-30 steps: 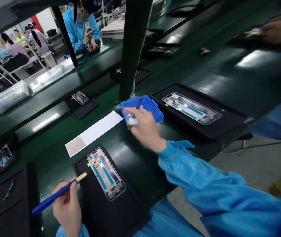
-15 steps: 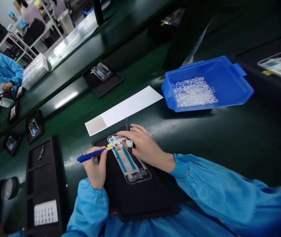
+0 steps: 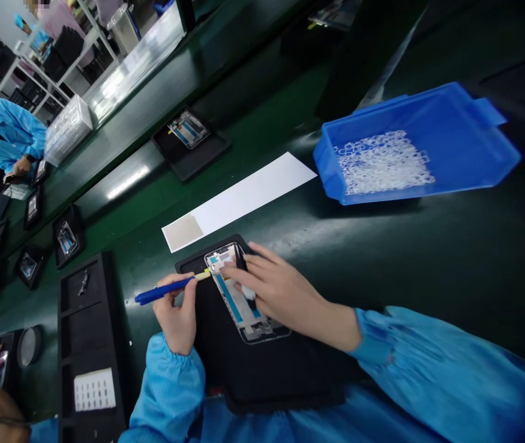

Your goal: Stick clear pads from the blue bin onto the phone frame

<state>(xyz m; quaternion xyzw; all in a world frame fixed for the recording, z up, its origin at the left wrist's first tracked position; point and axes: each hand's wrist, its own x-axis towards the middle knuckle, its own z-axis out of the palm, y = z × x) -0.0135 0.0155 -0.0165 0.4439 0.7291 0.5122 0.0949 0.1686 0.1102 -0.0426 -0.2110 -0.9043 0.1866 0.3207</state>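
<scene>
A phone frame point(image 3: 244, 301) with blue strips lies on a black tray point(image 3: 272, 369) in front of me. My left hand point(image 3: 177, 314) is closed round a blue stick tool point(image 3: 165, 289) whose pale tip touches the frame's upper left edge. My right hand point(image 3: 281, 289) rests over the top of the frame and pinches black tweezers point(image 3: 243, 277) with a small white piece at them. Both sleeves are blue.
A blue bin point(image 3: 456, 147) of small clear parts stands at the upper right. A white paper strip point(image 3: 244, 197) lies behind the tray. Black trays point(image 3: 87, 344) sit at the left, more phone frames point(image 3: 189, 129) ride the green belt, and other workers point(image 3: 8, 135) sit at the far left.
My right hand left the blue bin and came down onto the phone frame with the tweezers. The left hand brought the stick's tip to the frame. The view dropped and closed in.
</scene>
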